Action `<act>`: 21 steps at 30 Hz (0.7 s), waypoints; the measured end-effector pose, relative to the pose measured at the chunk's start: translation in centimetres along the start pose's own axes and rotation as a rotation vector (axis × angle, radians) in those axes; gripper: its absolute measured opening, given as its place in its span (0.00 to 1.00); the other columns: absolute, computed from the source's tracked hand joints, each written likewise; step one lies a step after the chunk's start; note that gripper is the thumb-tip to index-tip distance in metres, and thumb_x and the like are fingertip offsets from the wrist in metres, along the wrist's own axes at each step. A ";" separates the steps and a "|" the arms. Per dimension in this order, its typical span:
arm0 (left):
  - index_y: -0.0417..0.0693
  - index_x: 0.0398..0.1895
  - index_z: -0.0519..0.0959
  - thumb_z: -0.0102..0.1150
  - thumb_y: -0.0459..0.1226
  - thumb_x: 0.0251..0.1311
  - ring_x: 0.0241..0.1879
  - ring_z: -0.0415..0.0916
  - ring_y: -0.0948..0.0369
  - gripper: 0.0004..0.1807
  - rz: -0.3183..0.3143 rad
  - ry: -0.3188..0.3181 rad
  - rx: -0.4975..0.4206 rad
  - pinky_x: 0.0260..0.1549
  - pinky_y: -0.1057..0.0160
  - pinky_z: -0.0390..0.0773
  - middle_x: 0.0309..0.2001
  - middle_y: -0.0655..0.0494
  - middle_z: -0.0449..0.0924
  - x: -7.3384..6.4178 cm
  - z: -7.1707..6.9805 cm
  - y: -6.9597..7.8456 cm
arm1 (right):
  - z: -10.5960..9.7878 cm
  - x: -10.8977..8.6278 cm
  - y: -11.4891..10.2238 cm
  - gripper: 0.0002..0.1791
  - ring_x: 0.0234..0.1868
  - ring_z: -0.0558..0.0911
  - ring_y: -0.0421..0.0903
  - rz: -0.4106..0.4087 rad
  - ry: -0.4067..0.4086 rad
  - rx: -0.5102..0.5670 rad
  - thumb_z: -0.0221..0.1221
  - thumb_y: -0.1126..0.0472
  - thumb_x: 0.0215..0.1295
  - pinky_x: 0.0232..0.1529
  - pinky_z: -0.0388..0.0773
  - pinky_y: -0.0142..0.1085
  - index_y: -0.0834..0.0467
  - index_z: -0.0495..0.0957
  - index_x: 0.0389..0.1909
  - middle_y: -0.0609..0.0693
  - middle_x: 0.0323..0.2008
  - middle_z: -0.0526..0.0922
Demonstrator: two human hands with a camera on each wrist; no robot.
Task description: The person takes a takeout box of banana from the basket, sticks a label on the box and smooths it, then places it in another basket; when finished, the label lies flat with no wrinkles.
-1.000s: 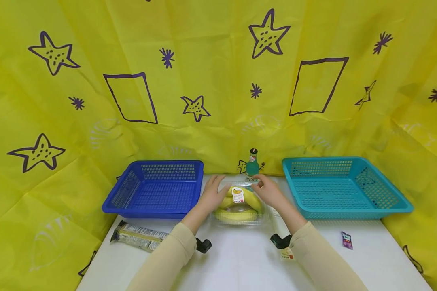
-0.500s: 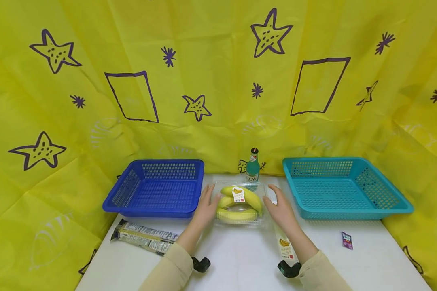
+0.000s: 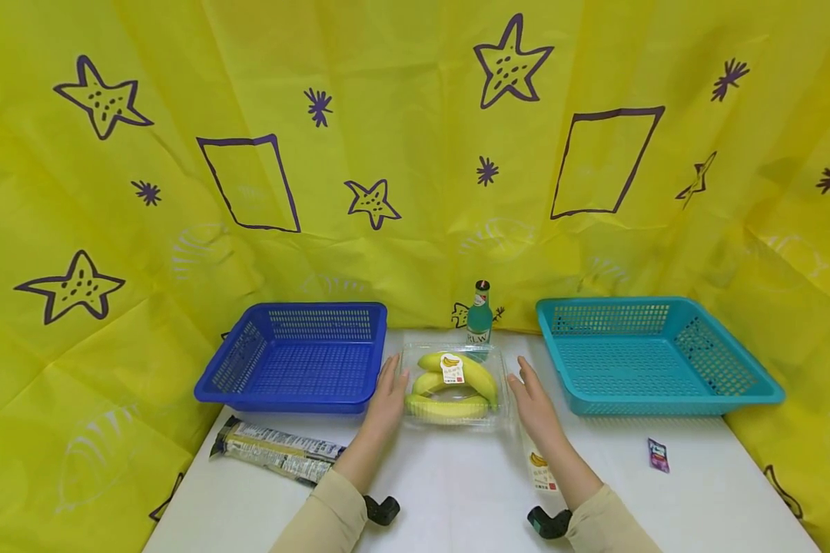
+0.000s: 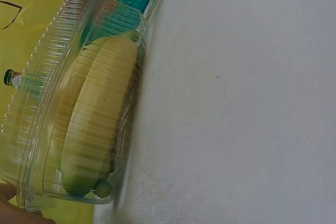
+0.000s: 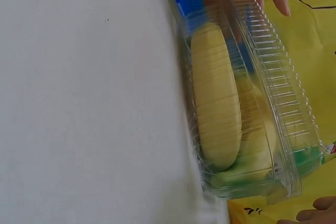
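A clear plastic clamshell box (image 3: 502, 365) sits on the white table, its lid down over several bananas (image 3: 449, 407). A white banana label (image 3: 453, 369) is on top. My left hand (image 3: 386, 399) is at the box's left side, fingers straight and pointing away from me. On the other side, my right hand (image 3: 536, 403) stands a little off the box wall, fingers extended and thumb apart. Neither hand grips anything. Partly under my right forearm lies a pale yellow strip (image 3: 542, 470) with a banana picture.
Behind the box stands a green bottle (image 3: 480, 316). A blue basket (image 3: 290, 405) is at left, a teal basket (image 3: 664, 407) at right. A long printed packet (image 3: 277, 452) lies front left, a small purple sachet (image 3: 659, 455) front right. Yellow cloth (image 3: 415, 115) hangs behind.
Both hands have come from the box lid's far corners toward me and apart, down to its two sides. More of the box and the bottle shows; the box stays about in place.
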State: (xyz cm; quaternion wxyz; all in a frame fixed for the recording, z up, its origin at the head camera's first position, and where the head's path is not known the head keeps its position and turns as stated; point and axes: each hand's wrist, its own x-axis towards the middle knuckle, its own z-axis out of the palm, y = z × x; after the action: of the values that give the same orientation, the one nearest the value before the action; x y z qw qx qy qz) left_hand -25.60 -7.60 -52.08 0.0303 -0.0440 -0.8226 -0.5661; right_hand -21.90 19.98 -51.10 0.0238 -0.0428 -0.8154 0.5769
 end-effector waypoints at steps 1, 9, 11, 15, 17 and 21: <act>0.50 0.78 0.53 0.39 0.53 0.76 0.78 0.42 0.45 0.33 -0.002 -0.001 -0.008 0.75 0.40 0.44 0.79 0.45 0.47 0.0 0.0 0.0 | 0.1 0.0 0.0 0.38 0.78 0.48 0.62 0.003 -0.002 0.013 0.40 0.41 0.78 0.77 0.47 0.58 0.54 0.42 0.80 0.59 0.79 0.45; 0.49 0.78 0.54 0.38 0.52 0.77 0.78 0.43 0.45 0.33 -0.009 -0.006 -0.063 0.76 0.40 0.43 0.79 0.45 0.49 0.2 0.4 -0.8 | 1.0 0.6 -0.1 0.39 0.79 0.44 0.61 0.062 -0.017 0.088 0.39 0.41 0.78 0.78 0.41 0.58 0.53 0.39 0.80 0.56 0.80 0.40; 0.48 0.78 0.54 0.38 0.51 0.77 0.78 0.43 0.45 0.32 -0.007 -0.001 -0.077 0.76 0.40 0.43 0.78 0.44 0.50 0.3 0.4 -0.9 | 1.3 0.6 -0.2 0.39 0.80 0.42 0.59 0.078 -0.023 0.096 0.39 0.40 0.78 0.78 0.40 0.58 0.52 0.39 0.80 0.55 0.80 0.40; 0.48 0.78 0.55 0.38 0.50 0.77 0.78 0.45 0.44 0.31 -0.007 0.002 -0.083 0.76 0.41 0.44 0.78 0.44 0.51 0.3 0.6 -1.0 | 1.7 0.8 0.2 0.39 0.80 0.40 0.60 0.078 -0.020 0.078 0.37 0.40 0.78 0.78 0.38 0.59 0.55 0.40 0.80 0.57 0.80 0.41; 0.48 0.78 0.55 0.38 0.49 0.77 0.78 0.45 0.44 0.31 -0.007 -0.002 -0.088 0.76 0.41 0.45 0.78 0.44 0.52 0.3 0.7 -1.1 | 1.9 0.9 0.5 0.39 0.79 0.41 0.62 0.085 -0.017 0.068 0.37 0.40 0.78 0.77 0.38 0.60 0.55 0.40 0.80 0.58 0.80 0.42; 0.47 0.78 0.55 0.37 0.49 0.78 0.78 0.46 0.44 0.31 0.006 -0.007 -0.099 0.76 0.42 0.45 0.78 0.44 0.52 0.3 0.8 -1.1 | 2.2 1.2 1.0 0.37 0.79 0.42 0.63 0.106 -0.026 0.060 0.36 0.41 0.78 0.76 0.39 0.62 0.54 0.41 0.80 0.58 0.80 0.43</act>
State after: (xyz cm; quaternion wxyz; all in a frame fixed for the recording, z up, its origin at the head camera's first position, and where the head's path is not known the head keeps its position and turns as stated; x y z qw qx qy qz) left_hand -26.02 -7.27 -53.39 0.0271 -0.0500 -0.7936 -0.6058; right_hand -23.21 18.38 -52.77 -0.0161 -0.0778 -0.7944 0.6022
